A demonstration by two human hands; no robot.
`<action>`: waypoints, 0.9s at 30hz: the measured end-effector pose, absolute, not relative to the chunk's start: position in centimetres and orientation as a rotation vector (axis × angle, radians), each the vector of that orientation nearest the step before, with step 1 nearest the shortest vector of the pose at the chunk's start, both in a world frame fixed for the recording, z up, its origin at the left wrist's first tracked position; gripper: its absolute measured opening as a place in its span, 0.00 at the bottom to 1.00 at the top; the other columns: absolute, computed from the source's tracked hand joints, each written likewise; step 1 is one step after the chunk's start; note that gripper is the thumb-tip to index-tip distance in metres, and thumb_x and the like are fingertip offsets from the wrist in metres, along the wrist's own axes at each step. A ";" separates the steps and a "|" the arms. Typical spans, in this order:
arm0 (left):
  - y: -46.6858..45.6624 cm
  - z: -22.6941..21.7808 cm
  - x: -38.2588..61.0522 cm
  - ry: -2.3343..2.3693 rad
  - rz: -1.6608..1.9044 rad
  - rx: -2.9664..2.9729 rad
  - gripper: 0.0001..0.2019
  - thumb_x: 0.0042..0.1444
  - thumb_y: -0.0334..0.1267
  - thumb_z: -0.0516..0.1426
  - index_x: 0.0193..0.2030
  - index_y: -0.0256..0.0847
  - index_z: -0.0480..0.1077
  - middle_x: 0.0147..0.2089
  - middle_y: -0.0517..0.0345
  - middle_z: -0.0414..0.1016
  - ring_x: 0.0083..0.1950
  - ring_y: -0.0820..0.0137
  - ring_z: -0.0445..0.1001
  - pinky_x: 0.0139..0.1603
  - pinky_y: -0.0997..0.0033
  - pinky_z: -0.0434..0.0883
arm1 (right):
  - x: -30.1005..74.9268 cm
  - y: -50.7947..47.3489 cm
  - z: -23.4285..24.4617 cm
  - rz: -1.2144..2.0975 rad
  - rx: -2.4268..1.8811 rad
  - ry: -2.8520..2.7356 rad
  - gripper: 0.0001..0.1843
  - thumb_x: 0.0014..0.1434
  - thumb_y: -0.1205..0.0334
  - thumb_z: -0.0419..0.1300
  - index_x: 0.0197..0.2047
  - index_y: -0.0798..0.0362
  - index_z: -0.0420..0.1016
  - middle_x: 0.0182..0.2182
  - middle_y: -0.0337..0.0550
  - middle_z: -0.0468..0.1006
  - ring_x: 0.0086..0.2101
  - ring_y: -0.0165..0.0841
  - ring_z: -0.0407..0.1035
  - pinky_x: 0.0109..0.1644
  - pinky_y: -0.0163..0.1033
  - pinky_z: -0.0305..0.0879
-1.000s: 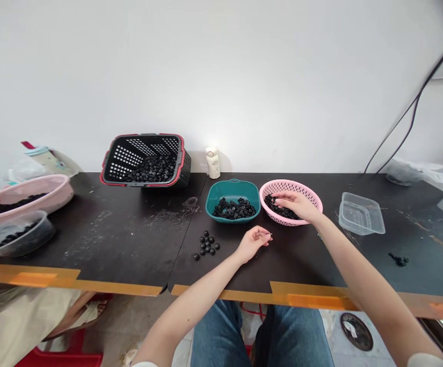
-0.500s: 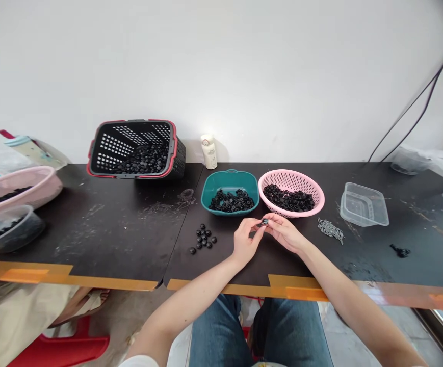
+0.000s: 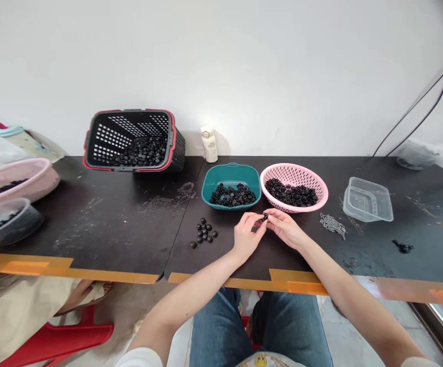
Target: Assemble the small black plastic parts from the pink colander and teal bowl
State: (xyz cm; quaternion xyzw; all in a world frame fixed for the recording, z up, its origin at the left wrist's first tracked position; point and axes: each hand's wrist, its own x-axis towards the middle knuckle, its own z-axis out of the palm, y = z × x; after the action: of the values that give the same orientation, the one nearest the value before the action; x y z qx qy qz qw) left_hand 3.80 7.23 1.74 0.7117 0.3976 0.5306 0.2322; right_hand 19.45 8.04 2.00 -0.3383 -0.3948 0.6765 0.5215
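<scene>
My left hand (image 3: 246, 236) and my right hand (image 3: 285, 228) meet above the black table (image 3: 122, 224), just in front of two bowls. Both pinch one small black round part (image 3: 264, 217) between their fingertips. Behind them stand a teal bowl (image 3: 231, 176) and a pink perforated basket (image 3: 295, 174), each holding several black parts. A small cluster of black caps (image 3: 204, 236) lies on the table left of my left hand. A little heap of grey pins (image 3: 332, 225) lies to the right of my right hand.
A black and red crate (image 3: 133, 138) of black parts leans at the back left, a white bottle (image 3: 209, 144) beside it. An empty clear tub (image 3: 367, 199) sits at the right. Pink and clear bowls (image 3: 15, 178) stand far left, near another person's legs.
My right hand left the pink basket and came to my left hand with a black part. Both hands now hold it together. The view tilted slightly.
</scene>
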 end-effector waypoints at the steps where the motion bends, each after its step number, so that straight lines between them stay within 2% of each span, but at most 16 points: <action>1: 7.2 1.7 3.8 1.109 1.448 1.955 0.08 0.57 0.37 0.56 0.43 0.41 0.72 0.42 0.54 0.71 0.34 0.75 0.72 0.38 0.73 0.74 | 19.5 8.1 2.0 1.615 -0.821 -0.953 0.12 0.50 0.58 0.68 0.39 0.47 0.78 0.37 0.38 0.76 0.38 0.30 0.70 0.49 0.39 0.66; 13: 7.4 1.9 3.6 1.175 1.400 1.945 0.09 0.58 0.40 0.56 0.44 0.42 0.72 0.40 0.56 0.74 0.32 0.74 0.72 0.37 0.72 0.71 | 19.6 8.3 1.6 1.500 -0.919 -1.019 0.12 0.48 0.57 0.69 0.37 0.49 0.79 0.34 0.39 0.78 0.36 0.32 0.72 0.51 0.46 0.67; 19: 7.5 1.9 3.4 1.177 1.393 1.964 0.07 0.58 0.41 0.57 0.38 0.41 0.73 0.37 0.56 0.74 0.33 0.72 0.72 0.37 0.72 0.70 | 19.5 8.1 1.6 1.469 -0.954 -1.031 0.13 0.47 0.57 0.69 0.38 0.49 0.80 0.33 0.39 0.79 0.35 0.31 0.73 0.50 0.46 0.68; 27: 7.8 1.5 3.3 1.173 1.374 2.095 0.06 0.58 0.38 0.56 0.37 0.42 0.74 0.36 0.56 0.73 0.36 0.71 0.72 0.37 0.72 0.70 | 19.4 7.7 1.9 1.511 -0.960 -1.080 0.16 0.45 0.60 0.70 0.40 0.51 0.79 0.35 0.43 0.81 0.37 0.35 0.75 0.47 0.45 0.70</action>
State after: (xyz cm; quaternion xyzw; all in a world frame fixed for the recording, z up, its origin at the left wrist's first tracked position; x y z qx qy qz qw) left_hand 3.35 7.79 1.49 0.7441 0.4165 0.4880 0.1864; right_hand 19.36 7.73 1.87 -0.3974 -0.4467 0.6252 0.5017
